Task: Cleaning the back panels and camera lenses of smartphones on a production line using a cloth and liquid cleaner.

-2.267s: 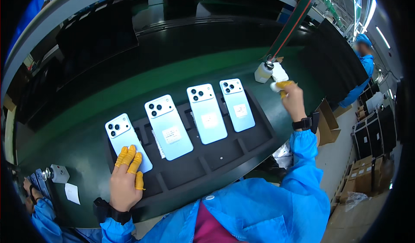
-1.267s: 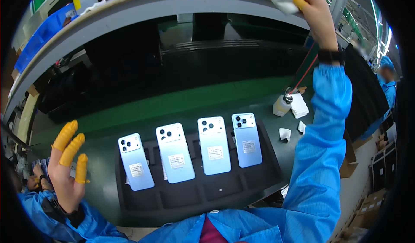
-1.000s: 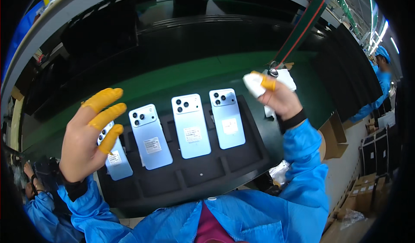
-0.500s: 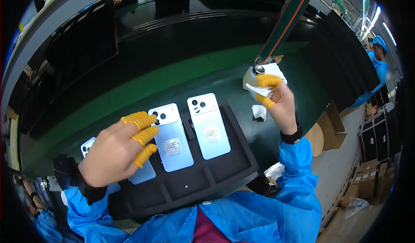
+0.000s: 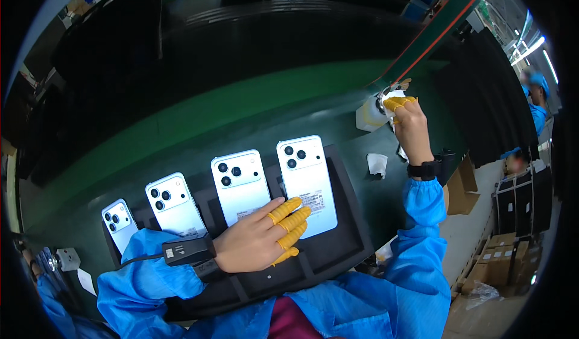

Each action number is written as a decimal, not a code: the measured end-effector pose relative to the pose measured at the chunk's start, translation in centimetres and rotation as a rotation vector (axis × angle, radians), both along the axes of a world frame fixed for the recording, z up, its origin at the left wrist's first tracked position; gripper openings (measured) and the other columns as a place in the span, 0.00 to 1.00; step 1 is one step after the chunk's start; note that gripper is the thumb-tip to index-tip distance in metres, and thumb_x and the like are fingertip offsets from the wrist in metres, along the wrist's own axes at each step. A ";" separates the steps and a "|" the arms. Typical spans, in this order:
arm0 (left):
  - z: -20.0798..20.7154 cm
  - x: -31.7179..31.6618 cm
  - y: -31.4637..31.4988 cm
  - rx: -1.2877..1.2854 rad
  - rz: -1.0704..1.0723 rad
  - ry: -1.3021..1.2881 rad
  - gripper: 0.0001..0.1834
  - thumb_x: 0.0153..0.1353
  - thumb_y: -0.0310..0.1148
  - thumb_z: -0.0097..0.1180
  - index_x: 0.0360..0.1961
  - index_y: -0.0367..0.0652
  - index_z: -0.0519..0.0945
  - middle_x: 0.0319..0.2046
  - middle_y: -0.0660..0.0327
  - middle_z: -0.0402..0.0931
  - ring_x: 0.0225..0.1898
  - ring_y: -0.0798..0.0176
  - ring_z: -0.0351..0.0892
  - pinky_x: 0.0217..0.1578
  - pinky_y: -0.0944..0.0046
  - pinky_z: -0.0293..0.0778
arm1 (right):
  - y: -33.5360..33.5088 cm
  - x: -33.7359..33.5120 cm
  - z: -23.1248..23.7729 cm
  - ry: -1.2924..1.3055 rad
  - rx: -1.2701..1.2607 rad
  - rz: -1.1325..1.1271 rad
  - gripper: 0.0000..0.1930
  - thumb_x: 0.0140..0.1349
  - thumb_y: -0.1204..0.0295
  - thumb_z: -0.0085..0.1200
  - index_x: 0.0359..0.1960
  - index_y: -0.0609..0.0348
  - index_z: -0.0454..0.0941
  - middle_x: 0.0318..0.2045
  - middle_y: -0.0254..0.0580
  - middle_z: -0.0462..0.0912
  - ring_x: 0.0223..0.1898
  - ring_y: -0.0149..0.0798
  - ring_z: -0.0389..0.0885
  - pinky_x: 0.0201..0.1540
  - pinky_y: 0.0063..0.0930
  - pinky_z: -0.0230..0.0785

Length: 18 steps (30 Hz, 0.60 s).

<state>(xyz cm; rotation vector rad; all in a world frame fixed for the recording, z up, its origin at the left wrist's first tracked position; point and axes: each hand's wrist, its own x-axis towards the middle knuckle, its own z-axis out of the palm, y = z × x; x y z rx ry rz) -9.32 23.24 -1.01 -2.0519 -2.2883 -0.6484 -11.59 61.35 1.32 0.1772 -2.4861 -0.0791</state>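
My left hand [image 5: 259, 236], with yellow finger cots on its fingers, lies stretched out across the lower parts of two pale blue phones. Its fingertips rest on the back of the rightmost phone [image 5: 310, 173]; its thumb side covers part of the neighbouring phone [image 5: 241, 185]. Farther left lie a third phone [image 5: 175, 200] and a leftmost phone [image 5: 120, 223], camera side up in the same black tray [image 5: 353, 233]. Beyond the tray, my right hand [image 5: 411, 128] pinches a white wipe [image 5: 395, 95] at the metal top of a whitish bottle [image 5: 369, 117]. The fingertips partly hide the wipe.
A crumpled white piece of paper [image 5: 377, 165] lies right of the tray on the green table. A green post with a red stripe [image 5: 431, 37] rises behind the bottle. Cardboard boxes [image 5: 503, 251] stand on the floor at right. Another person [image 5: 538, 98] is at far right.
My left hand has moved right, from the left phones onto the rightmost one. My right hand has brought the wipe to the bottle top. The view has shifted slightly, uncovering the left phones' cameras.
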 end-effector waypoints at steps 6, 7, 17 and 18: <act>0.0 0.8 0.2 0.004 0.059 0.041 0.25 0.58 0.45 0.59 0.50 0.38 0.79 0.56 0.52 0.73 0.63 0.49 0.67 0.66 0.50 0.57 | -5.8 0.4 1.5 -0.050 -0.056 0.149 0.11 0.43 0.86 0.56 0.31 0.66 0.80 0.31 0.48 0.79 0.38 0.50 0.79 0.42 0.37 0.75; 0.1 0.9 0.2 0.002 0.073 0.033 0.25 0.58 0.45 0.59 0.50 0.38 0.79 0.56 0.52 0.73 0.63 0.49 0.67 0.66 0.50 0.57 | -7.8 0.4 1.4 -0.048 -0.123 0.300 0.11 0.44 0.86 0.56 0.32 0.66 0.81 0.33 0.48 0.80 0.39 0.50 0.79 0.44 0.37 0.75; 0.1 1.0 0.4 0.048 0.094 0.067 0.24 0.58 0.48 0.57 0.48 0.40 0.81 0.53 0.53 0.76 0.60 0.52 0.70 0.66 0.52 0.58 | -15.6 -0.2 1.4 -0.171 -0.048 0.692 0.17 0.42 0.78 0.59 0.37 0.66 0.82 0.36 0.46 0.80 0.40 0.46 0.79 0.45 0.35 0.76; 0.1 1.1 0.4 0.049 0.100 0.059 0.24 0.58 0.48 0.57 0.48 0.40 0.81 0.53 0.54 0.76 0.60 0.52 0.70 0.66 0.52 0.57 | -15.3 0.1 1.4 -0.214 -0.024 0.688 0.17 0.41 0.78 0.59 0.37 0.66 0.82 0.36 0.46 0.80 0.39 0.45 0.79 0.45 0.34 0.76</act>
